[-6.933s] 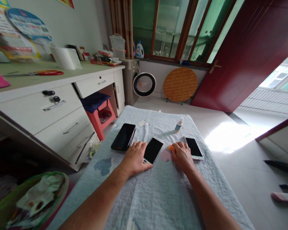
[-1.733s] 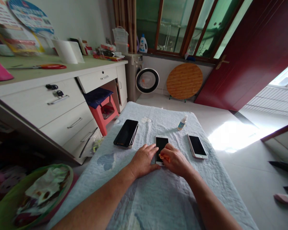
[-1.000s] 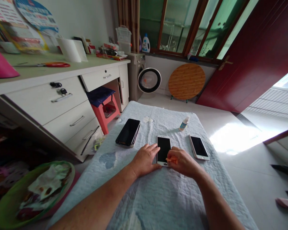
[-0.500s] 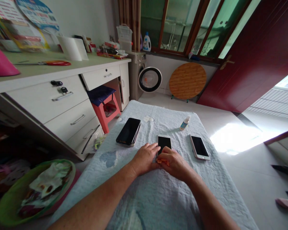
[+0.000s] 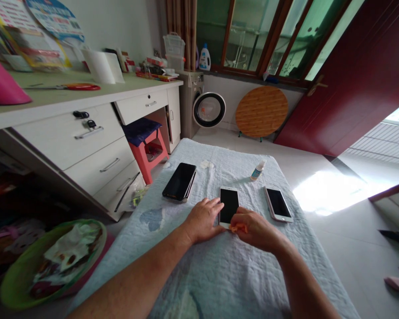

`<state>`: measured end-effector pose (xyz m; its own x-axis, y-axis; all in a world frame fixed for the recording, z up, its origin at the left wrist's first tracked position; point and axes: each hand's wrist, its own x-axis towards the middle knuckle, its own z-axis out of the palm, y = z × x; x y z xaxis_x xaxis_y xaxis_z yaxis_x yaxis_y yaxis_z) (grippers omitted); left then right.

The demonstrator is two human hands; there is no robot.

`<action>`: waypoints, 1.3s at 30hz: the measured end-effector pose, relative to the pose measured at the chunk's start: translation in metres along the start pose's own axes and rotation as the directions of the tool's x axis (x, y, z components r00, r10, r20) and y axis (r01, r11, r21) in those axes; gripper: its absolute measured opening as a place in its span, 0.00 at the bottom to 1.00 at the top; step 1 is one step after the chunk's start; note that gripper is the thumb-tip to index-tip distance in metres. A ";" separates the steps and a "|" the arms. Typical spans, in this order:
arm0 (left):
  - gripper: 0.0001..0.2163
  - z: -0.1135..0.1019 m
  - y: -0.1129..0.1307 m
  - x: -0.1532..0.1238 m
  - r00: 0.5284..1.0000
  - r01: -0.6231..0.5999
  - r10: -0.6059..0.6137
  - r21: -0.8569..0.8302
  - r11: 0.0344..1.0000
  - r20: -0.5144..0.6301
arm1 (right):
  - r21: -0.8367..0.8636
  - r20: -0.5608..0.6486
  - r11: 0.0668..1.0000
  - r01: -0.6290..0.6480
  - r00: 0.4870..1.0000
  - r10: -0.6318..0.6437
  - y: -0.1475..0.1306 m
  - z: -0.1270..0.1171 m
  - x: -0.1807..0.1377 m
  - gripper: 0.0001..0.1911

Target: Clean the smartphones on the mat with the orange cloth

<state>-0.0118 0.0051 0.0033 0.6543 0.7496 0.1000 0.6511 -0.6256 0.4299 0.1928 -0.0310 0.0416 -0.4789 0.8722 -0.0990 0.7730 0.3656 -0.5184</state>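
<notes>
A white-framed smartphone (image 5: 228, 206) with a dark screen lies face up on the light blue quilted cloth. My left hand (image 5: 204, 220) holds it at its lower left corner, fingertips over the left edge and thumb by the bottom end. An orange cloth (image 5: 238, 228) is bunched in the closed fingers of my right hand (image 5: 257, 228), pressed at the phone's lower right corner. Another white smartphone (image 5: 278, 204) rests to the right. Farther off stands a small spray bottle (image 5: 257, 171). To the left lies a black smartphone (image 5: 180, 180), on top of something pale-edged.
A white desk (image 5: 66, 137) with drawers runs along the left, a red stool (image 5: 151, 153) tucked beneath. At lower left sits a green basin (image 5: 16, 283) with cloths inside. The washing machine (image 5: 188, 106) has its round door open. A round wooden tabletop (image 5: 262, 110) leans at the back wall.
My right hand has moved right with the orange cloth, from the middle of the phone's lower end to its lower right corner, uncovering more screen. My left hand stays in place.
</notes>
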 end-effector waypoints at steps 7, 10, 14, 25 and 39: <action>0.32 0.001 -0.001 0.000 1.000 -0.007 0.007 -0.006 1.000 -0.013 | -0.030 0.015 0.999 -0.039 0.999 0.039 0.003 -0.006 -0.003 0.08; 0.32 0.001 -0.001 0.000 1.000 -0.004 0.004 -0.004 1.000 -0.012 | -0.043 0.019 0.998 -0.043 0.999 0.044 0.006 -0.006 -0.004 0.08; 0.32 0.001 -0.001 0.000 1.000 0.002 -0.002 -0.005 1.000 0.000 | -0.057 0.003 0.997 -0.053 0.999 0.054 0.011 -0.005 -0.003 0.05; 0.33 0.001 -0.001 0.001 1.000 0.010 -0.010 -0.030 1.000 0.006 | -0.068 -0.302 0.990 -0.125 0.948 0.099 0.024 0.012 0.015 0.04; 0.29 0.001 -0.002 0.001 0.999 -0.031 0.031 -0.011 0.999 -0.023 | 0.025 -0.170 0.986 0.165 0.973 -0.158 -0.009 0.024 0.018 0.04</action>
<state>-0.0123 0.0067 0.0013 0.6651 0.7346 0.1338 0.6260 -0.6463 0.4363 0.1668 -0.0262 0.0238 -0.5172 0.8459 0.1300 0.6729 0.4959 -0.5489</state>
